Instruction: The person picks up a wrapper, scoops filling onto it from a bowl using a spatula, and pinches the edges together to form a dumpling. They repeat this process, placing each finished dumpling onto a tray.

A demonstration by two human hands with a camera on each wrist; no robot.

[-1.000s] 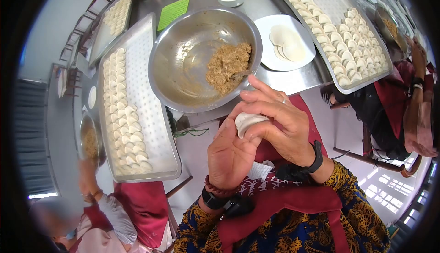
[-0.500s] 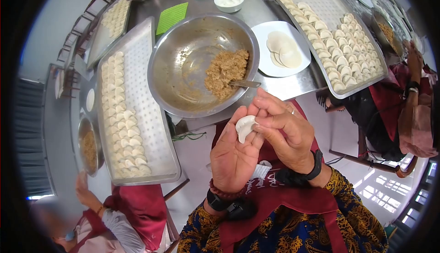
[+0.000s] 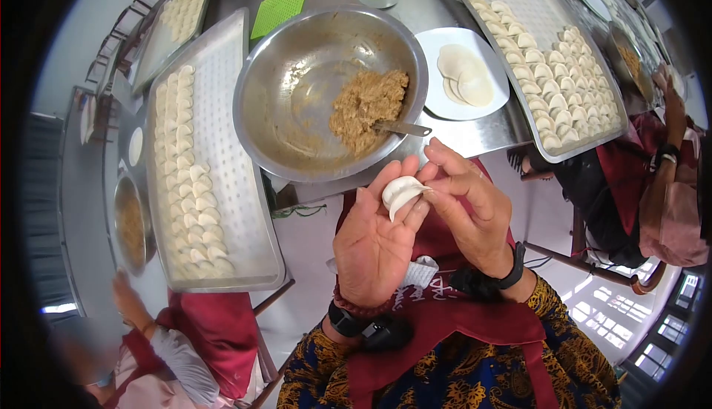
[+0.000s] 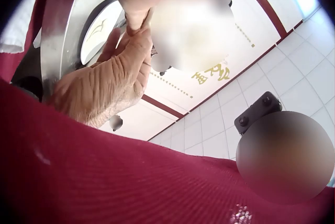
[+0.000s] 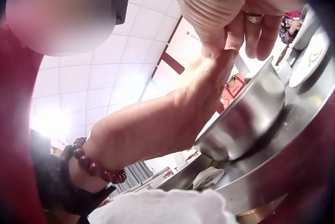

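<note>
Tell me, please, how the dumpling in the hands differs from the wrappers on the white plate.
The dumpling is folded and plump; the wrappers lie flat and round. The dumpling is held in the air, resting on the left hand and pinched by the right hand; the wrappers lie overlapped on the white plate. Both are pale dough.

White folded dumpling (image 3: 401,192) rested on left grip (image 3: 374,242), pinched by right grip (image 3: 467,209), round steel bowl (image 3: 297,68) of brown filling (image 3: 367,105) beyond
</note>
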